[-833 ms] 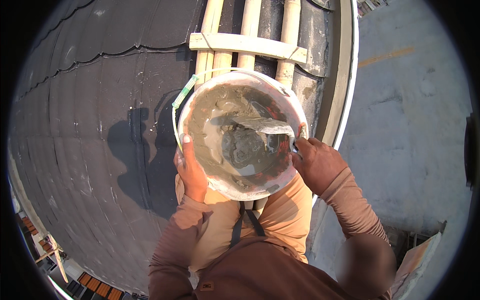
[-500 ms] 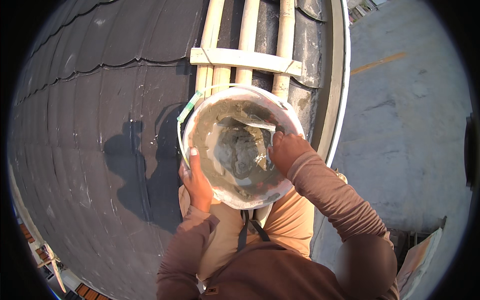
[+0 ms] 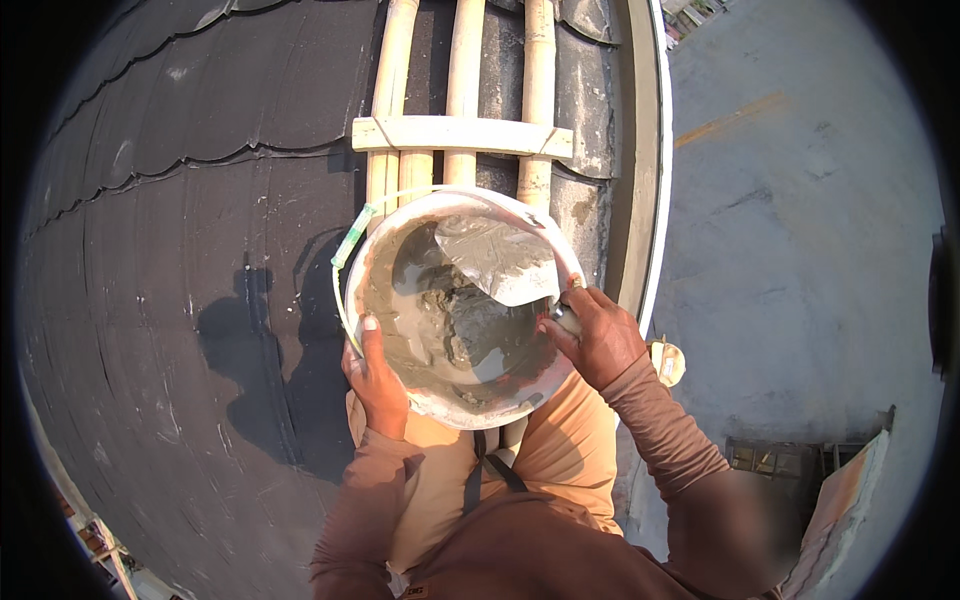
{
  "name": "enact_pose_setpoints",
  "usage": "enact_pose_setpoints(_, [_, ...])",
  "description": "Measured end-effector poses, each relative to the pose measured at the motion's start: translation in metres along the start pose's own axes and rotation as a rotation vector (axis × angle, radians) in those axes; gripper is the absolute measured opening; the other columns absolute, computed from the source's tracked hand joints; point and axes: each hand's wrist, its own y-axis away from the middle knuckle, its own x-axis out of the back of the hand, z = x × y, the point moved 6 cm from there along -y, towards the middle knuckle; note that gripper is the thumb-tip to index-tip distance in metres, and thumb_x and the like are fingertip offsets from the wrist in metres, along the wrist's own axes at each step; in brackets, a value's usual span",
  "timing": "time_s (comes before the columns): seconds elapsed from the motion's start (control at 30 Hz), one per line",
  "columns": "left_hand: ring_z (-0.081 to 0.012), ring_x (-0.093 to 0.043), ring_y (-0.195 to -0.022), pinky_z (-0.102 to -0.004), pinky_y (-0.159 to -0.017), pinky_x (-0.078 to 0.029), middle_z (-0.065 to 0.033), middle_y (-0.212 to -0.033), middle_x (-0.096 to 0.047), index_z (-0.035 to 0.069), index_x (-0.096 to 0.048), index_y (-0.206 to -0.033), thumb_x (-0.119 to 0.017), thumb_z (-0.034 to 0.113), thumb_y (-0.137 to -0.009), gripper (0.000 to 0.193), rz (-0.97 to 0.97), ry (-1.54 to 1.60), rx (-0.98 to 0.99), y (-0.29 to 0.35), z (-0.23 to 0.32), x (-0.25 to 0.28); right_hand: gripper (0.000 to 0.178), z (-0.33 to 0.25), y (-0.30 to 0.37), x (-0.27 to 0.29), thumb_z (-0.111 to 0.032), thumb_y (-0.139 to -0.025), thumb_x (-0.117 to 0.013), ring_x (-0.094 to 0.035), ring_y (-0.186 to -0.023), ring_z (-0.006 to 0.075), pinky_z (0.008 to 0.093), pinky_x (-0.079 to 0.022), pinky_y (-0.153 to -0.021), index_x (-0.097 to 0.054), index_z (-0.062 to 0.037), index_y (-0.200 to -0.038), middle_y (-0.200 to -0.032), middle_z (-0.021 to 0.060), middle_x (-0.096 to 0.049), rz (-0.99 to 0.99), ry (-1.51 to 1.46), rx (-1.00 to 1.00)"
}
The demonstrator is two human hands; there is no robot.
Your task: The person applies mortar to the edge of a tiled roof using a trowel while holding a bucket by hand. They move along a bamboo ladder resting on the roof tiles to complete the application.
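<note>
The left hand (image 3: 378, 385) grasps the near-left rim of the white bucket (image 3: 520, 385), thumb inside. The bucket, containing wet grey mortar (image 3: 440, 325), sits above the person's lap, over the bamboo ladder (image 3: 462, 132) on the dark roof. The right hand (image 3: 598, 338) is clenched on a trowel (image 3: 495, 258); its blade rests inside the bucket.

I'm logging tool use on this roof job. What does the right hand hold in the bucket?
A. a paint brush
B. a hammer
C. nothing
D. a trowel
D: the right hand grips the handle of a trowel, whose flat blade, smeared with grey mortar, lies inside the bucket.
</note>
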Motion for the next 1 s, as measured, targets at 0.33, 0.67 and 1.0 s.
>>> enact_pose_setpoints(0.33, [-0.0169,-0.056,-0.108,-0.0304,-0.096,-0.042,-0.0102,-0.121,-0.061,-0.006,-0.057,-0.128,-0.057,0.038,-0.1,0.052,0.03,-0.013,0.095,-0.001,-0.008,0.01,0.03,0.162,0.107,-0.076,-0.03,-0.102,-0.058,-0.054,-0.06,0.0098,0.0258,-0.045,-0.054,-0.06,-0.0007,-0.099,-0.074,0.0029,-0.057,0.225,-0.781,-0.779])
enact_pose_setpoints(0.67, [-0.0147,-0.056,-0.107,-0.0289,-0.093,-0.044,-0.0086,-0.121,-0.061,-0.004,-0.06,-0.127,-0.06,0.039,-0.098,0.052,0.19,-0.067,0.2,0.002,-0.011,0.012,0.023,0.283,0.074,-0.17,-0.024,-0.099,-0.056,-0.058,-0.056,0.0155,0.0307,-0.049,-0.05,-0.06,-0.001,-0.1,-0.077,0.0078,-0.059,0.139,-0.994,-1.091])
enact_pose_setpoints(1.0, [-0.0178,-0.056,-0.116,-0.0296,-0.099,-0.044,-0.0103,-0.13,-0.058,-0.005,-0.053,-0.135,-0.059,0.039,-0.099,0.057,0.209,-0.001,0.255,0.003,-0.017,0.02,0.029,0.292,0.221,-0.235,-0.026,-0.098,-0.055,-0.06,-0.054,0.0192,0.0347,-0.049,-0.047,-0.064,0.0018,-0.1,-0.078,0.0105,-0.061,-0.101,-0.684,-1.138])
